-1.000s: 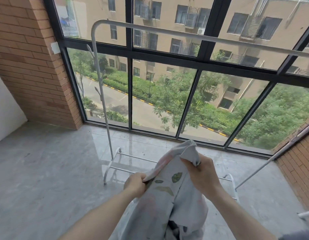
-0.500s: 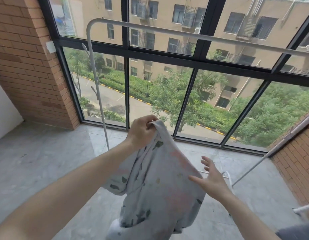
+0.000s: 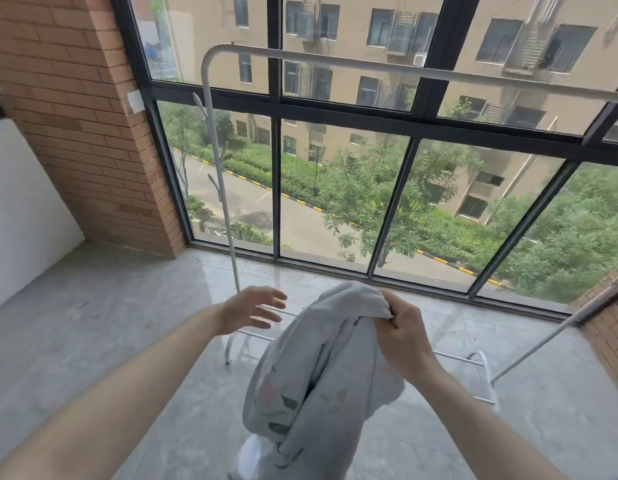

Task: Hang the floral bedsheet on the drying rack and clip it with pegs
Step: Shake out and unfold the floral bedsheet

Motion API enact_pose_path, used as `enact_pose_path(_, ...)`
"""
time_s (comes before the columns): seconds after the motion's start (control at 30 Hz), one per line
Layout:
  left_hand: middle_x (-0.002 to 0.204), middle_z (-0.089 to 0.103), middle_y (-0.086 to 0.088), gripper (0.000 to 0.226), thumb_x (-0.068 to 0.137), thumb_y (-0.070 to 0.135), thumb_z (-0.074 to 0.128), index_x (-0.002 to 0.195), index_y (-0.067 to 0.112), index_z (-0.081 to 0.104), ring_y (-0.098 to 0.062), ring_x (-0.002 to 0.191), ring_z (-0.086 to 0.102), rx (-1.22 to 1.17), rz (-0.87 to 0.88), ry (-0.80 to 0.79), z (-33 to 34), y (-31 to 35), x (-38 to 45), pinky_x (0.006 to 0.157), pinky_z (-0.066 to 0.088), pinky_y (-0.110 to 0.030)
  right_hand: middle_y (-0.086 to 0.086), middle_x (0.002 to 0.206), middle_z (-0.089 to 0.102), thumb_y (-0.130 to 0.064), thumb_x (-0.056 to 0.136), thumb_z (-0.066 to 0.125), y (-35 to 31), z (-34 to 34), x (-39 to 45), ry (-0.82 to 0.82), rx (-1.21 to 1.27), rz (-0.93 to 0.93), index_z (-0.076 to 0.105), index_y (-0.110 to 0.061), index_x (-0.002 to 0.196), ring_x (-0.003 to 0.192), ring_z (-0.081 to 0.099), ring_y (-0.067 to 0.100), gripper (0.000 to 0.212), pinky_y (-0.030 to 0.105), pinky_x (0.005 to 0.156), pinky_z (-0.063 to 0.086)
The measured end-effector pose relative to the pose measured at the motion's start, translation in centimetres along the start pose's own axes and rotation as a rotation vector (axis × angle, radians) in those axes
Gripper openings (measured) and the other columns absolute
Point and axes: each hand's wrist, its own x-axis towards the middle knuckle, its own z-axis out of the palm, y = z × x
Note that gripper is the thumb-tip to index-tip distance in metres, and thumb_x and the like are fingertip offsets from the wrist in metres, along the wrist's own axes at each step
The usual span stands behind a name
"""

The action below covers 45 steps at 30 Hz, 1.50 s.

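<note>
Cotton sheet: pale grey leaf-printed floral bedsheet (image 3: 314,386) bunched, lower centre, unhung.
Right hand (image 3: 401,337): pinching its edge.
Left hand (image 3: 250,310): spread, empty.
White metal drying rack (image 3: 387,69): bare; pegging remains.

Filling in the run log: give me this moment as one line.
right hand: pinches bunched floral bedsheet | left hand: open, off sheet | white metal drying rack: top bar bare | pegs: none visible
</note>
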Motion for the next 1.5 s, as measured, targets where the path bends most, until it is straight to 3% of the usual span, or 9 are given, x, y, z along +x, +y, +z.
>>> enact_pose_path(0.27,0.129,0.057,0.006,0.071,0.081,0.033,0.075,0.143,0.040,0.040,-0.017,0.114,0.061,0.198,-0.232,0.077,4.6,-17.3,3.6,0.092,0.055,-0.030,-0.002,0.065,0.054,0.016,0.085,0.043,-1.2,0.4,-0.8,-0.151,0.031,-0.043,0.060,-0.014,0.074,0.064,0.040,0.007,0.036,0.027,0.055,0.031)
enact_pose_path(0.43,0.092,0.074,0.018,0.020,0.087,0.038,0.059,0.075,0.049,0.070,-0.014,0.093,0.070,0.664,-0.171,0.311,5.1,-18.1,5.8,0.074,0.052,-0.026,0.006,0.064,0.048,0.021,0.077,0.039,-0.4,-1.7,-1.4,-0.221,-0.047,-0.030,0.050,-0.014,0.069,0.064,0.038,0.010,0.038,0.032,0.056,0.029)
enact_pose_path(0.5,0.113,0.072,0.013,0.010,0.087,0.040,0.064,0.089,0.044,0.072,-0.018,0.106,0.067,0.652,-0.198,0.370,4.5,-17.5,5.5,0.081,0.051,-0.028,0.006,0.063,0.046,0.022,0.076,0.038,0.2,-2.3,-2.1,-0.238,-0.075,0.000,0.048,-0.015,0.067,0.063,0.037,0.013,0.039,0.035,0.055,0.029)
enact_pose_path(0.63,0.152,0.037,0.002,0.097,0.067,0.042,0.075,0.155,0.034,0.037,-0.026,0.143,0.041,0.757,-0.174,0.128,3.9,-16.9,5.9,0.111,0.044,-0.037,0.003,0.070,0.059,0.022,0.075,0.040,-0.3,-2.6,-2.7,-0.285,-0.119,-0.035,0.062,-0.008,0.076,0.066,0.051,0.022,0.037,0.036,0.057,0.039)
enact_pose_path(0.77,0.099,0.071,0.008,0.017,0.066,0.044,0.053,0.072,0.048,0.068,-0.017,0.109,0.069,0.832,-0.108,0.118,5.7,-18.5,8.0,0.085,0.058,-0.033,-0.009,0.090,0.073,0.023,0.074,0.045,-1.2,-2.9,-2.6,-0.330,-0.193,-0.104,0.076,-0.014,0.096,0.084,0.069,0.014,0.054,0.033,0.068,0.054)
enact_pose_path(0.93,0.110,0.073,-0.011,0.018,0.093,0.021,0.048,0.087,0.029,0.063,-0.036,0.099,0.067,0.703,-0.059,0.588,4.5,-13.9,6.0,0.076,0.051,-0.036,-0.016,0.092,0.070,0.019,0.071,0.049,1.0,-5.7,-3.1,-0.369,-0.358,-0.124,0.076,-0.017,0.099,0.086,0.066,0.009,0.053,0.027,0.068,0.051)
enact_pose_path(1.1,0.096,0.074,-0.009,0.022,0.097,0.009,0.053,0.097,0.025,0.068,-0.030,0.084,0.062,0.394,0.301,0.889,0.9,-3.6,2.9,0.071,0.045,-0.035,-0.014,0.097,0.071,0.004,0.069,0.045,4.6,-7.3,-4.9,-0.680,-0.774,0.006,0.069,-0.028,0.084,0.096,0.062,0.008,0.043,0.016,0.072,0.041)
enact_pose_path(1.23,0.084,0.071,0.000,0.031,0.096,0.000,0.054,0.102,0.024,0.071,-0.014,0.076,0.064,0.340,0.624,0.815,2.5,3.4,-0.5,0.069,0.052,-0.026,-0.006,0.096,0.071,-0.011,0.079,0.052,7.8,-5.9,-6.6,-0.913,-0.864,0.312,0.064,-0.022,0.088,0.093,0.066,0.019,0.019,0.040,0.080,0.055)
enact_pose_path(1.5,0.094,0.065,0.023,0.028,0.094,0.015,0.049,0.100,0.007,0.075,-0.009,0.070,0.062,0.625,1.161,0.558,7.0,7.5,-5.0,0.062,0.048,-0.017,-0.028,0.139,0.048,-0.041,0.091,0.075,2.4,0.4,0.3,-0.435,-0.230,0.238,0.035,-0.044,0.155,0.123,0.053,-0.002,0.076,0.029,0.099,0.052)
